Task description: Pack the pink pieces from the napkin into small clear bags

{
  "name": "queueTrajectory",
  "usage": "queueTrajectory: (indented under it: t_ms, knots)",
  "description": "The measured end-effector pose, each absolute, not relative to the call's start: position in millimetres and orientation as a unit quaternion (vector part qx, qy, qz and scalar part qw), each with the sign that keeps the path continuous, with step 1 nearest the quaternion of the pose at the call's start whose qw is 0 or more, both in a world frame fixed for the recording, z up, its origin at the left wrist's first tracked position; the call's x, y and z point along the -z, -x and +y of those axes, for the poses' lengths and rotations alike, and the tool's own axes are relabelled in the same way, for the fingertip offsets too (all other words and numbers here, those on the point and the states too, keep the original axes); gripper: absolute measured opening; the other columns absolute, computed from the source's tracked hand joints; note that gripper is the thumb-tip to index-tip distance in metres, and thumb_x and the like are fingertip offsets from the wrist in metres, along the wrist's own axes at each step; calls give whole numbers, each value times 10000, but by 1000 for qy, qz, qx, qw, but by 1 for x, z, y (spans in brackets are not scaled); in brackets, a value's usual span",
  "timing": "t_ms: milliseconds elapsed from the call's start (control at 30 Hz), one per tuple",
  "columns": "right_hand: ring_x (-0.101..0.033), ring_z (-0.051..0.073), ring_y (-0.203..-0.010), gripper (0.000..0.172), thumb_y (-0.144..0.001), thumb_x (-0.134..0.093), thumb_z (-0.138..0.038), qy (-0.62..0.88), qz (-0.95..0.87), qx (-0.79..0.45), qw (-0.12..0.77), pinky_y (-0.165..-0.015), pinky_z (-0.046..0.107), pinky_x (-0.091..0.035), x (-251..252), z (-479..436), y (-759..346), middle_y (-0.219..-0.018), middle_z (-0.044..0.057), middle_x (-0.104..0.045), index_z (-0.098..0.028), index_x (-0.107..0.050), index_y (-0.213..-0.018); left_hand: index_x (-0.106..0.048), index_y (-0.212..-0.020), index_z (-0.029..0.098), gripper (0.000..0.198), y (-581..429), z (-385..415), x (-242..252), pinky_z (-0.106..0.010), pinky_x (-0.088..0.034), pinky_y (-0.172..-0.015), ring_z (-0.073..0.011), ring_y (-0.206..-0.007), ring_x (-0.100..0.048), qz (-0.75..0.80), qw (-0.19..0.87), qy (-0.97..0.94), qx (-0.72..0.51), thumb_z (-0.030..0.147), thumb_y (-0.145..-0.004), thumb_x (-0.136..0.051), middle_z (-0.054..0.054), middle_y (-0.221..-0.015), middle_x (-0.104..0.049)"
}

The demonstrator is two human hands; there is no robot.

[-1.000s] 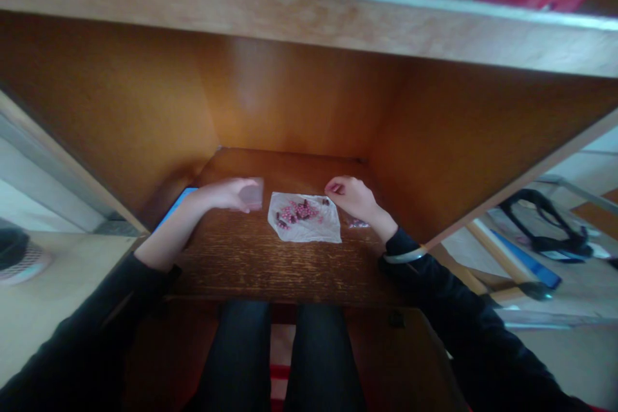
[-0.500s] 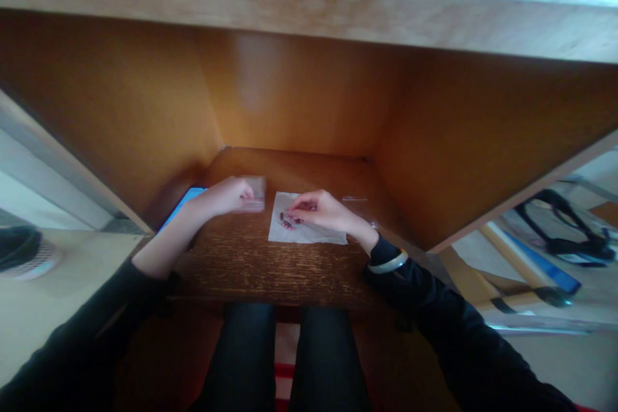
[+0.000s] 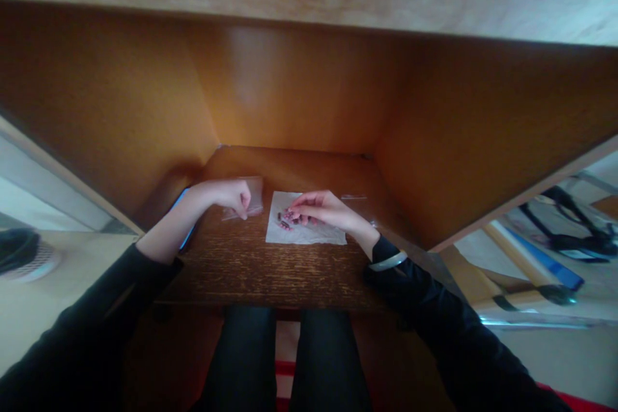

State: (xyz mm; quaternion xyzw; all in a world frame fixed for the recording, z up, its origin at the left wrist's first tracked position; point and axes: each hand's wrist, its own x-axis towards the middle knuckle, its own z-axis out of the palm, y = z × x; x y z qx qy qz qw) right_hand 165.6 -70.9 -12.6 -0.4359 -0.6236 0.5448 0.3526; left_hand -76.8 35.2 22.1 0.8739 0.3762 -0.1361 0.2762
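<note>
The person's left hand (image 3: 226, 198) pinches a clear plastic bag (image 3: 252, 196) between thumb and fingers, on the dark wooden desk (image 3: 270, 277), just beside a white paper napkin (image 3: 316, 237). The right hand (image 3: 324, 209) sits over the napkin, its fingers pressed together among small pink and dark pieces (image 3: 286, 219); from here I can't quite tell whether they pinch one. A pale bracelet (image 3: 386, 262) rings the right cuff.
</note>
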Motion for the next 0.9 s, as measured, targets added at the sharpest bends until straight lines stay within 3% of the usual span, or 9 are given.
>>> queueTrajectory:
  t_ms: [133,333,500,700,900]
  knots:
    - [-564,57,-552,202,-799,-685,-320,429,-617,-550,365,-466,173,-365,10,-72,-165,-681,-5,-671,-151,-703,-908,-652,-579,188,142,96,45,-35,-236,-359,-550,-141,-533,-550,356,297,-881,93,313,-642,-626,7,-522,-631]
    - [-576,55,-521,253,-834,-649,-399,403,-587,-569,411,-443,167,-375,13,-68,-167,-674,5,-676,-150,-688,-846,-585,-659,148,218,69,13,-68,-247,-407,-625,-128,-609,-560,393,252,-867,-174,303,-800,-524,-19,-623,-623]
    - [-565,70,-492,327,-836,-636,-476,367,-525,-607,470,-445,181,-411,14,-65,-170,-590,-15,-627,-164,-644,-740,-538,-683,169,224,21,-14,-48,-231,-390,-558,-91,-529,-505,341,396,-819,-237,291,-867,-499,6,-568,-546]
    - [-588,81,-551,325,-830,-650,-481,333,-534,-632,453,-465,189,-440,13,-68,-164,-674,20,-672,-163,-679,-770,-559,-733,189,166,-3,-15,1,-234,-319,-434,-80,-446,-465,296,604,-693,-260,324,-827,-578,17,-542,-520]
    - [-600,80,-584,280,-780,-709,-437,332,-540,-638,438,-542,201,-491,14,-71,-163,-750,30,-717,-167,-718,-854,-510,-668,200,301,-9,-22,11,-222,-335,-415,-57,-382,-384,262,689,-610,-290,438,-807,-632,63,-469,-429]
